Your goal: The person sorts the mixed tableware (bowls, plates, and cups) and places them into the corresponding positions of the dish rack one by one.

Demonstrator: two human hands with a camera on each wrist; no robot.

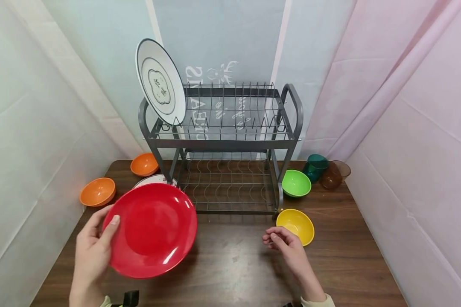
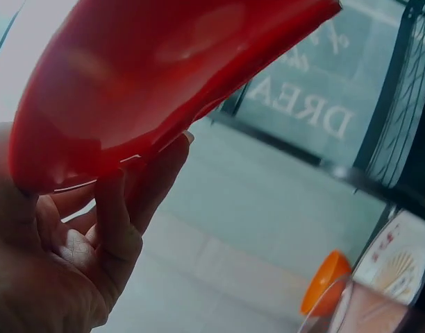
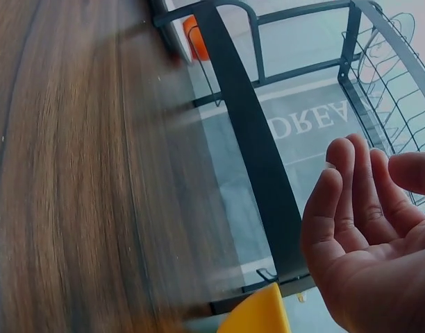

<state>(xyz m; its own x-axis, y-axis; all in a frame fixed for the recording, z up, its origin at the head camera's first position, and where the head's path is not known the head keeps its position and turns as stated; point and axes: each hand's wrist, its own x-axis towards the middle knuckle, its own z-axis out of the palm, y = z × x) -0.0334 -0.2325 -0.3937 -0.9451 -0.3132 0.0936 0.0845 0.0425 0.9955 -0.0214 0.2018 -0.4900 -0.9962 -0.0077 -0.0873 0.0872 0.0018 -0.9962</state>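
Note:
My left hand [image 1: 94, 249] grips a red plate [image 1: 151, 230] by its left rim, thumb on the upper face and fingers underneath, as the left wrist view shows. The plate is held up in front of the dark two-tier dish rack [image 1: 223, 143], tilted so its face shows to the head camera. Over the table near the yellow bowl [image 1: 297, 224], my right hand [image 1: 288, 247] holds nothing, its fingers loosely bent. A white plate with a dark rim [image 1: 163, 85] stands on edge at the left end of the rack's upper tier.
Two orange bowls [image 1: 97, 192] and a partly hidden white plate [image 1: 153, 180] lie left of the rack. On its right are a green bowl [image 1: 296, 183], a teal cup [image 1: 316, 167] and a brown cup [image 1: 334, 175]. Curtains hang around the wooden table [image 1: 230, 256].

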